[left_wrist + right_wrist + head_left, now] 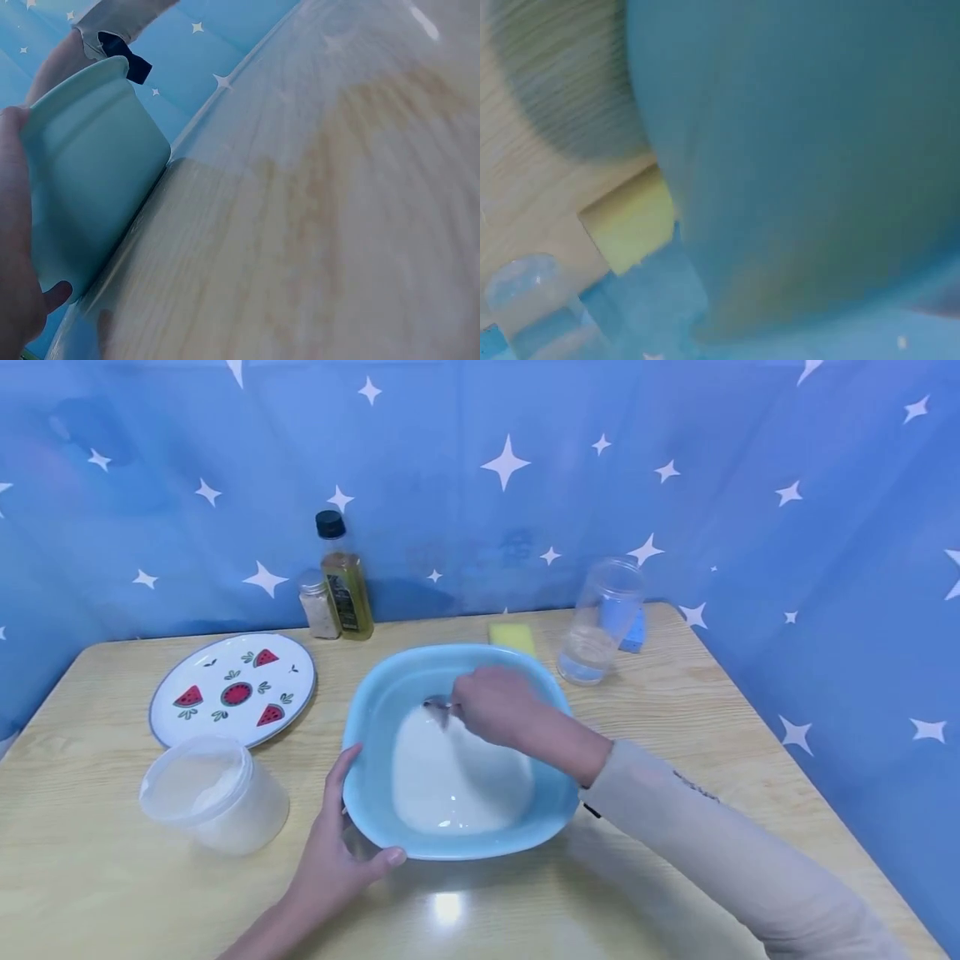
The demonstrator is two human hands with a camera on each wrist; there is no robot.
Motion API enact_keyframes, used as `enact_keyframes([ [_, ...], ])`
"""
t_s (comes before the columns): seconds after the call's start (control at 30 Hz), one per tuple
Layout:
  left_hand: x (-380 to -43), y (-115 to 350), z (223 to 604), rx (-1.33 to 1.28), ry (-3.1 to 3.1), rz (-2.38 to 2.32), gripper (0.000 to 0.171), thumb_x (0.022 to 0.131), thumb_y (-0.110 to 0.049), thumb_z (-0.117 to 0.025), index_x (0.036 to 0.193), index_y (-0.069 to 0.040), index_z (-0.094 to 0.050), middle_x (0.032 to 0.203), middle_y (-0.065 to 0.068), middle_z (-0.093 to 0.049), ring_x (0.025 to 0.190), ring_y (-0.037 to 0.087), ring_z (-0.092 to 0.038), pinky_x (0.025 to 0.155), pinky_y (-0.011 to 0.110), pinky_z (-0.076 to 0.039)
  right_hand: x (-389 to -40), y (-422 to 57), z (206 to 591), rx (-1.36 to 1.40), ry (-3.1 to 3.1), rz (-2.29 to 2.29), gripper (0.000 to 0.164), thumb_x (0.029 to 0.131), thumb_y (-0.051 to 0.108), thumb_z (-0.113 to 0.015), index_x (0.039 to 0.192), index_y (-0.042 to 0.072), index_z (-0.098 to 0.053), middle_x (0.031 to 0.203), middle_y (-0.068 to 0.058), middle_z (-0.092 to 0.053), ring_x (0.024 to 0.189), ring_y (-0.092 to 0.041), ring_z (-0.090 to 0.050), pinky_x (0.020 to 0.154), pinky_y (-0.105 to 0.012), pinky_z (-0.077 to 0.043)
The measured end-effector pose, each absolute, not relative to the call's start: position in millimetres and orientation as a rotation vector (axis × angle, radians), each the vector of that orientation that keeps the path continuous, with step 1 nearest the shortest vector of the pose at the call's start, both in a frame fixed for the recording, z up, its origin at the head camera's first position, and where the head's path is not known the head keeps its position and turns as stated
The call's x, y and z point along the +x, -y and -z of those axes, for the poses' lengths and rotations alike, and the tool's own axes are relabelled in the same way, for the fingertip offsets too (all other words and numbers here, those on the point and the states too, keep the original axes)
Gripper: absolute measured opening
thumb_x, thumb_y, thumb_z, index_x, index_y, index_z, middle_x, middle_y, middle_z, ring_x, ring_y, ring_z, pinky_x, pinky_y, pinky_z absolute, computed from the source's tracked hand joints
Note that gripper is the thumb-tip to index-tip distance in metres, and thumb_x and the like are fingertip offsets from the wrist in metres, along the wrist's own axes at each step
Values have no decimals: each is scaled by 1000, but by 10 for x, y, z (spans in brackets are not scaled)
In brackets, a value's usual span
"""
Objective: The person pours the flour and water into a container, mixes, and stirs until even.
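A light blue basin stands mid-table with smooth white liquid in it. My left hand grips the basin's near left corner, thumb at the rim and fingers along the outer wall; the left wrist view shows this hand against the basin's side. Over the basin, my right hand is curled round a metal spoon, its lower end down at the liquid. The basin's blurred wall fills most of the right wrist view and hides the spoon there.
Left of the basin are a plate with watermelon pictures and an open plastic tub with white contents. Behind stand a shaker jar, an oil bottle, a yellow sponge, a clear cup of water and a blue block.
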State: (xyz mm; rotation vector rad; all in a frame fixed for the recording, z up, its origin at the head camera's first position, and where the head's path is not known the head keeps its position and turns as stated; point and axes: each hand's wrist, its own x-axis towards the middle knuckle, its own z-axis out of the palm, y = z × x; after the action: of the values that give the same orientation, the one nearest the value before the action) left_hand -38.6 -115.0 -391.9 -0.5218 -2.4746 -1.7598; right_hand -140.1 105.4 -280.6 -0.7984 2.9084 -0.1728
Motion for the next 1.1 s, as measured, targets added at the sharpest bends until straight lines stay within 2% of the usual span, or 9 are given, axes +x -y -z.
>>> enact_keyframes([
  [0.07,-379,1142,3909,-496,2481,1771,113,63,-18,-85,148,-29,-11,144,7,-31,117,22,-45,93,18,-38,-1383,-1011,2831,-834,-2887,209,32,89,7,-52,59,14,-58,49,6,-26,49,-9,-24,44,-20,-22],
  [0.17,-361,1146,3910,-473,2488,1769,113,62,-18,-85,148,-30,-12,144,6,-31,117,21,-44,94,15,-35,-1319,-965,2860,-862,-2830,276,30,90,11,-56,61,13,-63,49,7,-28,49,-9,-24,44,-20,-22],
  [0.3,-350,1148,3915,-491,2470,1775,112,63,-16,-84,148,-28,-12,143,9,-32,118,23,-43,94,12,-32,-1206,-946,2836,-863,-2753,331,17,89,18,-62,78,16,-75,50,10,-43,50,-9,-33,44,-21,-28],
  [0.47,-346,1138,3901,-486,2483,1767,112,63,-17,-84,148,-30,-12,145,11,-30,122,26,-41,95,10,-29,-1050,-986,2718,-852,-2612,335,17,89,17,-62,83,20,-77,57,14,-52,53,-7,-37,47,-21,-31],
  [0.57,-344,1134,3895,-487,2486,1753,112,63,-17,-84,148,-29,-11,144,13,-31,123,28,-40,95,9,-27,-969,-1029,2655,-886,-2544,320,24,88,13,-60,68,17,-73,50,14,-41,51,-6,-30,46,-20,-26],
  [0.73,-345,1140,3901,-488,2483,1750,112,64,-16,-84,148,-29,-12,144,12,-32,121,26,-42,95,9,-28,-928,-1139,2548,-884,-2456,282,43,86,9,-58,46,16,-43,45,10,-22,48,-7,-20,47,-20,-20],
  [0.87,-353,1143,3915,-485,2478,1747,112,63,-17,-85,148,-29,-12,143,11,-32,119,26,-44,95,11,-30,-945,-1250,2441,-800,-2453,145,41,86,10,-58,48,17,-45,44,9,-27,45,-6,-25,46,-19,-25],
  [1.0,-368,1147,3927,-479,2498,1724,113,63,-20,-85,148,-31,-11,144,10,-31,119,26,-45,95,18,-34,-975,-1367,2352,-686,-2524,-55,23,86,9,-56,64,13,-53,50,5,-40,48,-9,-38,45,-21,-32],
  [1.1,-377,1149,3935,-482,2511,1710,113,63,-22,-85,148,-31,-10,145,10,-30,118,25,-45,95,28,-38,-1026,-1446,2330,-667,-2582,-124,23,86,6,-54,65,12,-48,51,4,-36,49,-11,-34,45,-22,-30],
])
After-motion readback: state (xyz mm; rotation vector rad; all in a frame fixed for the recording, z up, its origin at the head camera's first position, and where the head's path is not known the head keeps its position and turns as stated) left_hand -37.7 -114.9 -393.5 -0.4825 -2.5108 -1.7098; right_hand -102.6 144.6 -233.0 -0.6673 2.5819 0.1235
